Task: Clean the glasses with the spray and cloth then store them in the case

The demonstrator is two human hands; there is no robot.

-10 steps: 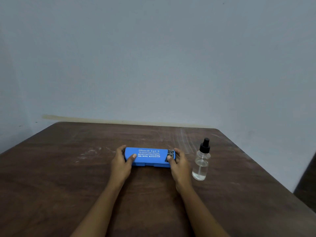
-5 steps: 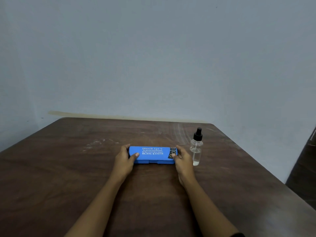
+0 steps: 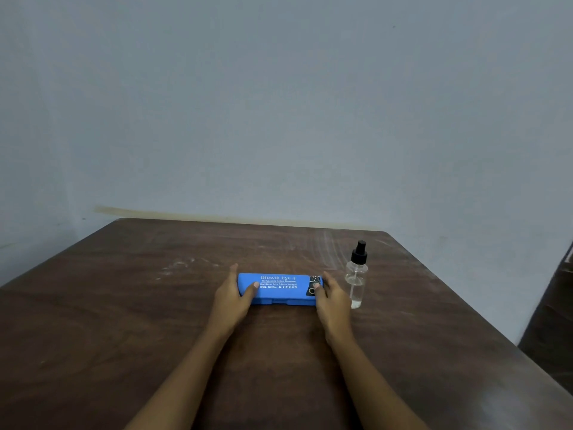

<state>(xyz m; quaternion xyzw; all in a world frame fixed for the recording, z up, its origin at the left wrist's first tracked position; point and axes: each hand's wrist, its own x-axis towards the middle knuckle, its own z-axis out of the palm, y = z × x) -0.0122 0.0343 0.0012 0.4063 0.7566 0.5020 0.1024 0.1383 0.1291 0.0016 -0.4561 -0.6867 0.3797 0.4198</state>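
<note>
A closed blue glasses case (image 3: 279, 288) with white print lies flat in the middle of the brown wooden table (image 3: 124, 321). My left hand (image 3: 232, 293) grips its left end, thumb on the lid. My right hand (image 3: 330, 297) grips its right end, thumb on the lid by the black patch. A clear spray bottle (image 3: 356, 276) with a black pump top stands upright just right of my right hand. Neither the glasses nor the cloth shows anywhere.
The table's far edge meets a plain pale blue wall (image 3: 279, 119). Its right edge slopes down toward a dark object (image 3: 555, 321) beside the table. Light scratches mark the tabletop behind the case.
Both hands keep the same hold on the case. The view has shifted a little, so the case and bottle sit slightly differently in the picture.
</note>
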